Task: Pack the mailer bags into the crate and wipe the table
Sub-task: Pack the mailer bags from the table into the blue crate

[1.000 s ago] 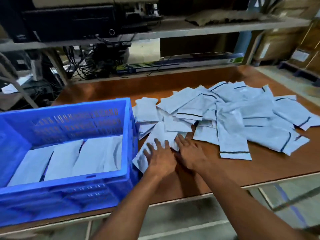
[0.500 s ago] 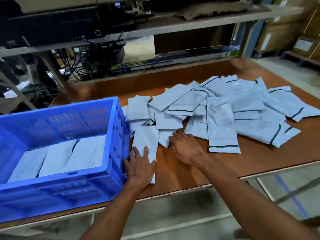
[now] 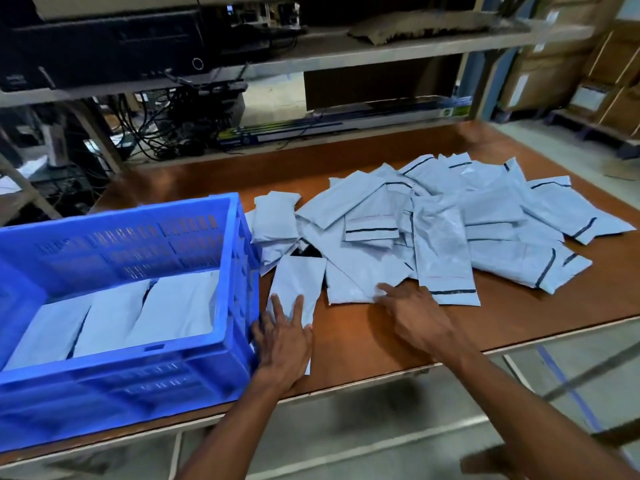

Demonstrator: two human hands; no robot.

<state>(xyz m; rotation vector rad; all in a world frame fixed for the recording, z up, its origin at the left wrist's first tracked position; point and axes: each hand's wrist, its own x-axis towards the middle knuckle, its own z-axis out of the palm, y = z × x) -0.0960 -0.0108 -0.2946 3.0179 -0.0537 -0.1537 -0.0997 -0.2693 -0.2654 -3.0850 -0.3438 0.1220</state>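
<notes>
Lying flat on the brown bench (image 3: 363, 344), one pale mailer bag (image 3: 299, 282) sits just right of the blue crate (image 3: 242, 271), in the lower middle of the frame. The left hand (image 3: 284, 344) rests on the near end of this bag. Its fingers (image 3: 277, 306) are straight and spread, pressing down on top of the bag, not curled round it. The far end of the bag pokes out past them. The right hand (image 3: 415, 317) is a bit to the right. Its fingers (image 3: 386, 289) are stretched out too, and they touch the near edge of another bag (image 3: 349, 289) at the front of the big pile of mailer bags (image 3: 443, 220). The pile spreads over the right middle of the frame. More bags (image 3: 145, 317) lie flat in the bottom of the crate, at the lower left. A grey shelf (image 3: 346, 57) runs across the top.
</notes>
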